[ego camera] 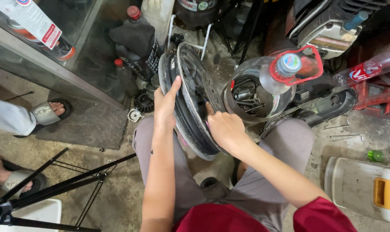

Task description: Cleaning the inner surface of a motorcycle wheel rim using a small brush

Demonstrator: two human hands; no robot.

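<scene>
Tyre work looks midway: left hand [165,109] fingers clamped on the black rubber tyre [171,71], right hand [224,127] fingers pressed inside the dark metal wheel rim [194,81], tyre apparently only partly seated.

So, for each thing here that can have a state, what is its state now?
wheel rim: upright on edge between the knees, held on both sides
left hand: grip on the rim's left edge
right hand: pressed on the rim's right face
clear jug: capped, lying on its side
dark bottle: upright, red cap on
tripod: lying folded on the floor
</scene>
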